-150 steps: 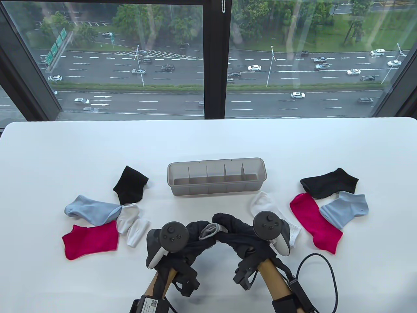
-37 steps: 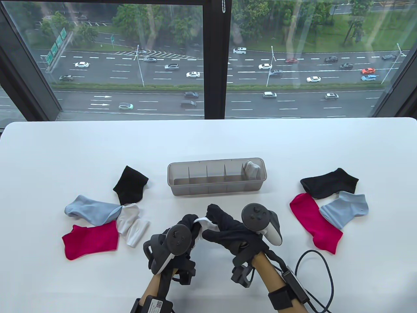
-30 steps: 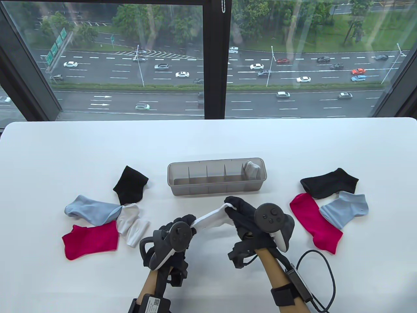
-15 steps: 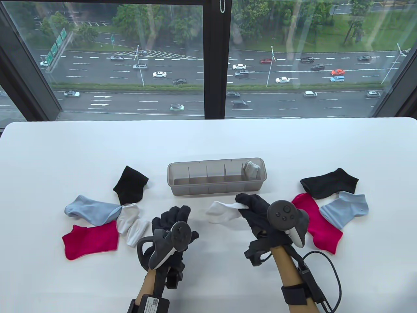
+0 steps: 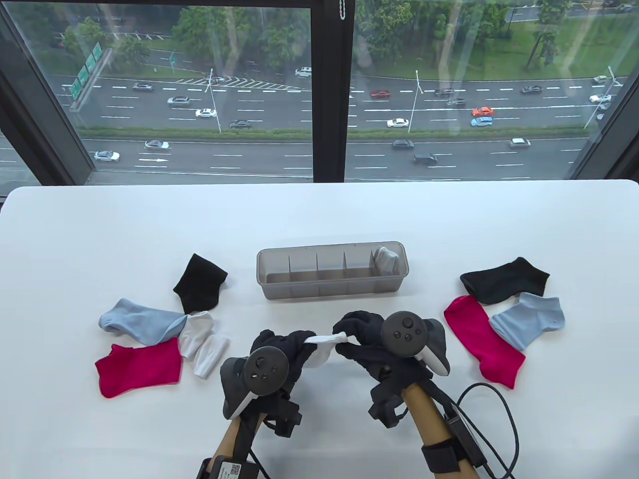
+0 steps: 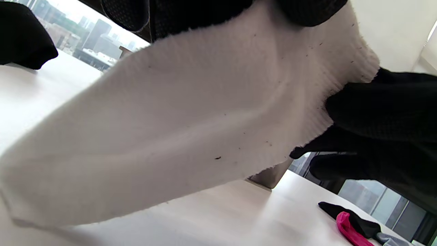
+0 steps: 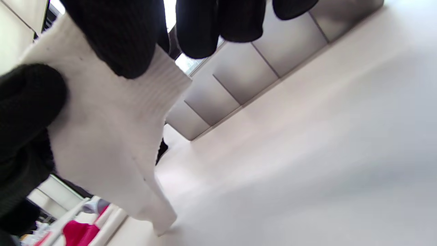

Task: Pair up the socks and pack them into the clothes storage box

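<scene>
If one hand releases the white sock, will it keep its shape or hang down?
Probably it hangs down: the white sock sags between the left hand and right hand. It looks light and soft, and its ribbed cuff likely resists slipping.

A white sock [image 6: 177, 130] is stretching across most of the frame, from the lower left up to the upper right. Black gloved fingers [image 6: 218, 10] are gripping it along the top edge, and another gloved hand [image 6: 382, 116] is holding its ribbed cuff at the right. A black sock [image 6: 24, 37] is lying at upper left; a pink sock [image 6: 348, 225] is showing at lower right on the white table [image 6: 239, 218].
</scene>
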Demonstrator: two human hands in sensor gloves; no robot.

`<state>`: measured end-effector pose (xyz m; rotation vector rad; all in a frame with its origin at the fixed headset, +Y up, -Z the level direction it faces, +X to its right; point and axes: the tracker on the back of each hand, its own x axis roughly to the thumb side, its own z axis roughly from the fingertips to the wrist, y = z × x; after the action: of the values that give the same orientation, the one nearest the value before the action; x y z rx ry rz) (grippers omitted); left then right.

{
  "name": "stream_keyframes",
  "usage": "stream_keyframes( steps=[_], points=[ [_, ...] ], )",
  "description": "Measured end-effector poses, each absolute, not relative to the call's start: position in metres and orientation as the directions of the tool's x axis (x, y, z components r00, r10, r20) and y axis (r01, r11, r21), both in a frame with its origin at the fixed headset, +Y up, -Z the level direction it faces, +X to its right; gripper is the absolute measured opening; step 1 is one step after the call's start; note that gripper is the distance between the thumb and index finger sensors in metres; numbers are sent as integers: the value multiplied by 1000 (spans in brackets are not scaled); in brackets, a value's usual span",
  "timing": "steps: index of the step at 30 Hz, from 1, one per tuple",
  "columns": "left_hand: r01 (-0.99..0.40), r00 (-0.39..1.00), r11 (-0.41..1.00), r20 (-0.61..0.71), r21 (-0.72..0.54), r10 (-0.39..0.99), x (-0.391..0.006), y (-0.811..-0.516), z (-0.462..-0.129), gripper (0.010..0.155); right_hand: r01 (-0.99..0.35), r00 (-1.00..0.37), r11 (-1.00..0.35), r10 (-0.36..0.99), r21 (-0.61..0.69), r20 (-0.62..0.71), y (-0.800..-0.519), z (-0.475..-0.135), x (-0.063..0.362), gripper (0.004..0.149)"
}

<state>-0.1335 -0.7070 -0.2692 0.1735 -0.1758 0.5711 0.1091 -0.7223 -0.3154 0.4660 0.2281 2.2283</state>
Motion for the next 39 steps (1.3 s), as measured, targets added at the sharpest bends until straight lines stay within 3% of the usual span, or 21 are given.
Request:
stream_keyframes(
  steps=[3, 5, 9, 13, 14, 17, 20, 25, 28, 31, 34, 39],
  points=[
    [-555, 822, 829, 201, 74, 533, -136, -705, -270, 45, -870, -291, -324, 946, 371, 144, -729, -318, 112, 43],
    [-607, 779, 790, 262, 84, 570, -138, -699, -269, 44, -913, -185, -235, 967, 333, 175, -721, -317, 113, 45],
    [-711, 667, 703, 314, 1, 675, -144, -690, -266, 42, -899, -254, -320, 937, 300, 240, -691, -309, 121, 45],
    [-705, 643, 670, 187, -234, 742, -141, -702, -274, 41, -852, -419, -434, 901, 293, 117, -690, -308, 129, 44],
    [-673, 675, 688, 156, -270, 721, -138, -709, -276, 41, -826, -489, -494, 867, 273, 91, -698, -312, 127, 44],
    [-495, 848, 841, 93, -217, 522, -124, -736, -286, 42, -728, -652, -635, 758, 259, 22, -728, -326, 119, 44],
    [-279, 944, 927, 106, -249, 313, -116, -745, -289, 57, -649, -747, -730, 664, 214, 0, -748, -332, 112, 45],
    [-95, 995, 995, 28, -39, 96, -133, -722, -282, 79, -588, -793, -796, 602, 141, 91, -733, -322, 117, 65],
    [-75, 992, 996, -101, 42, 79, -160, -710, -282, 80, -513, -843, -856, 517, 71, 148, -721, -312, 120, 69],
    [-22, 971, 999, -240, -25, 16, -191, -713, -285, 84, -429, -890, -903, 425, 13, 162, -714, -308, 122, 72],
    [52, 933, 977, -339, -208, -121, -208, -726, -294, 87, -405, -903, -914, 401, 7, 155, -715, -309, 122, 72],
    [33, 899, 921, -391, -388, -197, -220, -753, -309, 83, -385, -913, -922, 385, 29, 135, -720, -312, 124, 72]
  ],
)
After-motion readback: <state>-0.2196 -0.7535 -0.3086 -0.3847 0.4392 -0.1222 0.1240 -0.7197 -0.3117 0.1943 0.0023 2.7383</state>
